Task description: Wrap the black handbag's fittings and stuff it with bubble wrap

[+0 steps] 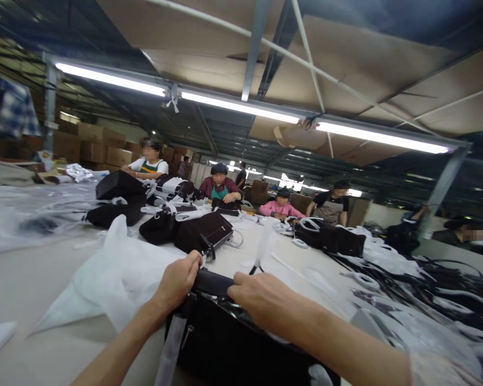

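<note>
A black handbag (241,343) stands close in front of me, its upper edge facing me and its lower part cut off by the frame. My left hand (179,281) is closed at the bag's far left corner, fingertips pinched on its edge. My right hand (261,297) has its fingers curled and pressed together on the top edge, beside the zipper opening. Between the hands runs a smooth black flap or band (211,282). A pale wrapped strip (172,348) hangs down the bag's left side. What lies under the right fingers is partly hidden.
White wrapping sheet (121,273) lies left of the bag on the pale table (72,348). More black bags (203,233) stand ahead. Straps and wrapping (390,289) are heaped at right. Several co-workers sit or stand around the table's far side; lamps hang above.
</note>
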The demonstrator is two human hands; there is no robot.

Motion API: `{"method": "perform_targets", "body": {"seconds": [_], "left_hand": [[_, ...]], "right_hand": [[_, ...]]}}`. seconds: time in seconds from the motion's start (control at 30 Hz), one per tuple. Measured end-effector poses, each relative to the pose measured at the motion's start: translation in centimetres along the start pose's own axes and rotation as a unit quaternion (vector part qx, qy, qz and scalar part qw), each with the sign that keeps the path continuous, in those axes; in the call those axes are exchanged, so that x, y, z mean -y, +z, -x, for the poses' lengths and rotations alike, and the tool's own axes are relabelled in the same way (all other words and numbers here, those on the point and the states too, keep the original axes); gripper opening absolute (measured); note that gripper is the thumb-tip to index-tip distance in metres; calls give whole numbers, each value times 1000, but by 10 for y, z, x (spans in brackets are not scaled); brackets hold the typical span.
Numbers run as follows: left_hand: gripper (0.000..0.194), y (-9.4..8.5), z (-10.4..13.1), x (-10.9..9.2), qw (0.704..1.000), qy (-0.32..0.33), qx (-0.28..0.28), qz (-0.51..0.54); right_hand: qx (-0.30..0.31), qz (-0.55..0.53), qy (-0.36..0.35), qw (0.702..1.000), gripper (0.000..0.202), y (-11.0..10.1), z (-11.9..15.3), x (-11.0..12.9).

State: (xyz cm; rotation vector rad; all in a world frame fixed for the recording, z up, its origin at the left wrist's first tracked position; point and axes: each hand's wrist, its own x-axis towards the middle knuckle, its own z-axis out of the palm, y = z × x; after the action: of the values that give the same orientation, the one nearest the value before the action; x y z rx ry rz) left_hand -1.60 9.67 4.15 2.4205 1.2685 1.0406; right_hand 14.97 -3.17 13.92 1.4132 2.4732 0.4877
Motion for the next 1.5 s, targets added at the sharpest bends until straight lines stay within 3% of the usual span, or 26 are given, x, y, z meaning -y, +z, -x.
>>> {"method": "perform_targets", "body": {"seconds": [0.1,0.17,0.27,0.37,0.43,0.53,0.63,0.73,0.8,0.87,0.93,0.97,1.07,1.13,1.2,1.3,1.4,1.5], "left_hand": [[25,-1,-1,3,1000,7,5,-4],[26,-5,-2,11,1000,7,8,-5],[28,-14,-3,25,1000,-4,1,-8],[29,-17,-4,35,1000,-1,-3,-6],[30,-14,-5,36,1000,19,3,-5],[33,-10,-9,36,999,45,16,-11],[34,-19,-15,35,997,70,28,-34],[32,-39,-17,13,992,111,-19,-63],[29,-48,-11,-18,989,130,-49,-47],[28,-46,1,-58,987,159,-18,0],[27,-34,14,-99,978,193,67,45],[26,-25,21,-116,972,206,96,64],[33,3,36,-147,958,231,148,87],[33,17,43,-151,950,258,162,75],[33,25,47,-147,942,283,168,62],[34,28,49,-137,938,292,177,56],[30,29,44,-135,941,282,177,61],[25,33,32,-137,942,291,149,73]], "right_hand": [[20,39,-51,998,18,-4,-2,-11],[17,38,-70,997,17,-3,19,-21],[-22,-1,-8,1000,25,12,79,-41],[-62,-34,86,994,33,40,144,-58],[-68,-47,121,989,35,59,172,-61],[-90,-82,151,981,38,74,185,-55],[-144,-121,154,970,42,74,184,-43],[-252,-153,165,941,41,74,191,-34],[-338,-193,227,893,30,81,200,-33],[-374,-255,333,827,24,93,208,-35],[-337,-327,410,782,29,109,209,-37],[-304,-362,423,773,38,116,207,-37],[-209,-442,369,790,77,134,194,-29],[-181,-462,328,804,85,140,183,-22],[-182,-492,302,796,79,141,176,-16],[-169,-602,226,747,81,142,178,-8],[-136,-695,140,692,106,145,188,-1],[-185,-674,180,692,117,145,190,4]]}}
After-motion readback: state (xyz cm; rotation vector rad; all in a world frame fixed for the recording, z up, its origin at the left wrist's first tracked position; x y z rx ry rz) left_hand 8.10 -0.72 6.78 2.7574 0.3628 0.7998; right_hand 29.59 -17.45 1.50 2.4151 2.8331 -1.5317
